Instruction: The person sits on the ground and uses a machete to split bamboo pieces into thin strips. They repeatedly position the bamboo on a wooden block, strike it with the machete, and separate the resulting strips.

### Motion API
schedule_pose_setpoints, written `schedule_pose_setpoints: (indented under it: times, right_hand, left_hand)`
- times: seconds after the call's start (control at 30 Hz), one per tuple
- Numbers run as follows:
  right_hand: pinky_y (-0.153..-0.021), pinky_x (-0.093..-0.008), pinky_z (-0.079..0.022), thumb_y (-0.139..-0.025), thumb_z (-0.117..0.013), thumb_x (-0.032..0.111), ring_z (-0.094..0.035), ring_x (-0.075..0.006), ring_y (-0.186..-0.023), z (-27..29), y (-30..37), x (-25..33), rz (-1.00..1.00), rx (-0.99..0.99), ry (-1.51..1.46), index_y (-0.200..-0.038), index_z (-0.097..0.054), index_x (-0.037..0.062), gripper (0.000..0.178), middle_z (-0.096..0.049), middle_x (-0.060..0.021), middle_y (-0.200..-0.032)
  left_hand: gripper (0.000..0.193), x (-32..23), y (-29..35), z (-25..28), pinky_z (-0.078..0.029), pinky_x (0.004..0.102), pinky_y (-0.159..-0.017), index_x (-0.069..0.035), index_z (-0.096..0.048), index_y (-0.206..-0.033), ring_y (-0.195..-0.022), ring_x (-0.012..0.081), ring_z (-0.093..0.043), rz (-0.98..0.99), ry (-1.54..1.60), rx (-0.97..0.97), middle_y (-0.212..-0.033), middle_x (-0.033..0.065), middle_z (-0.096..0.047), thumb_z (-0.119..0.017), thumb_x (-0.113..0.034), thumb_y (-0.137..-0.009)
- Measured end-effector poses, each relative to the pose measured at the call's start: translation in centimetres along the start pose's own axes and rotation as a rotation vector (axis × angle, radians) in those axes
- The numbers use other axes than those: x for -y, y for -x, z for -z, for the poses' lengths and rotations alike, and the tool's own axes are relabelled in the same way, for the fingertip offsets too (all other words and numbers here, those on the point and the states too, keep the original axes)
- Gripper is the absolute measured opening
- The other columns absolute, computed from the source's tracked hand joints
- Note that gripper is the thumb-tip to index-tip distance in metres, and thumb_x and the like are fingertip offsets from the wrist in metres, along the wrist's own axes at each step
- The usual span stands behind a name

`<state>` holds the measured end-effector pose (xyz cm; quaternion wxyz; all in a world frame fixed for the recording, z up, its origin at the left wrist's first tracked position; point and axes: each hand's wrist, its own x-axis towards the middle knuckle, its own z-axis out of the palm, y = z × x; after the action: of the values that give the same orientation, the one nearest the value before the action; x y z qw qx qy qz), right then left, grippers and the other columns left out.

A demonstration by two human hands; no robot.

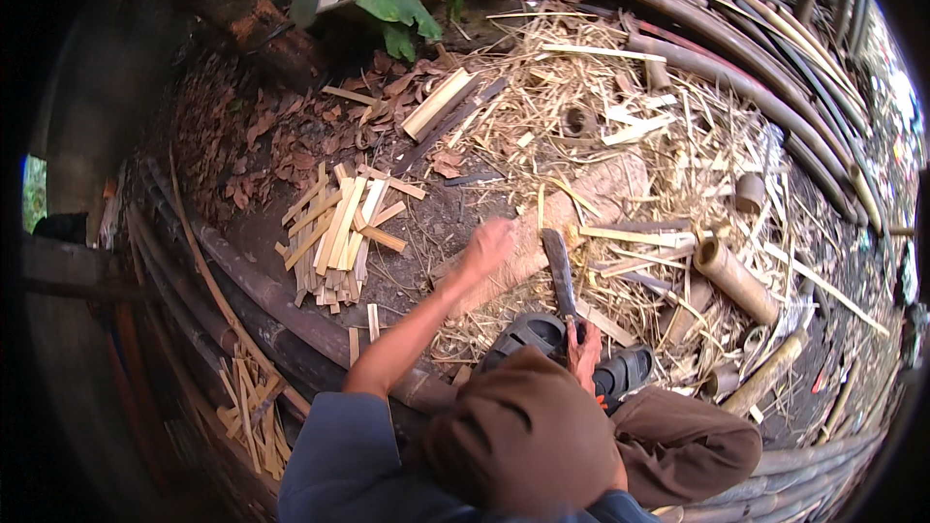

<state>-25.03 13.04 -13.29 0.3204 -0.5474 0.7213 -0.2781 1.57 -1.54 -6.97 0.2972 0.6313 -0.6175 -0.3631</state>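
My right hand [584, 356] is closed around the handle of a large knife [559, 269] with a broad, dark blade. The blade points away from me, its tip over a wide wooden board [581, 199] on the ground. My left hand [489, 244] is over the left part of this board, apart from the blade; its fingers are blurred, and I cannot make out anything in them. A thin pale bamboo strip [541, 205] lies just beyond the blade's tip. More split strips [635, 235] lie to the right of the blade.
Cut bamboo slats [344, 223] are piled at left, with another bundle [254, 416] nearer me. Long bamboo poles [281, 315] run along the left; others [756, 87] lie at far right. Short bamboo tubes [736, 281] and shavings [542, 87] cover the ground. Dark sandals [528, 334] are near the knife.
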Motion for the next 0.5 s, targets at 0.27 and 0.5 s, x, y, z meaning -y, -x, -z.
schedule_pose_setpoints:
  times: [0.27, 0.5]
  right_hand:
    - [-0.082, -0.0442, -0.046, -0.092, -0.064, 0.027, -0.060, -0.0376, -0.093, -0.6, 0.7, 0.9, -0.118, 0.057, 0.034, -0.111, -0.064, -0.0003, 0.033, -0.060, -0.0209, -0.101]
    - [-0.087, -0.0401, -0.046, -0.092, -0.064, 0.031, -0.060, -0.0341, -0.098, 0.5, -0.2, 0.7, -0.231, 0.105, 0.033, -0.114, -0.063, 0.0004, 0.038, -0.060, -0.0190, -0.104]
  left_hand:
    - [0.046, 15.4, -14.4, 13.2, -0.037, 0.0469, -0.106, 0.006, -0.043, -0.129, -0.126, 0.0430, -0.042, 0.072, -0.655, -0.517, -0.134, 0.0283, -0.043, -0.055, -0.009, -0.088]
    - [0.034, 16.1, -20.8, 12.9, -0.047, 0.0478, -0.091, 0.003, -0.056, -0.112, -0.103, 0.0425, -0.058, 0.262, -0.536, -0.315, -0.109, 0.0265, -0.059, -0.067, -0.013, -0.083]
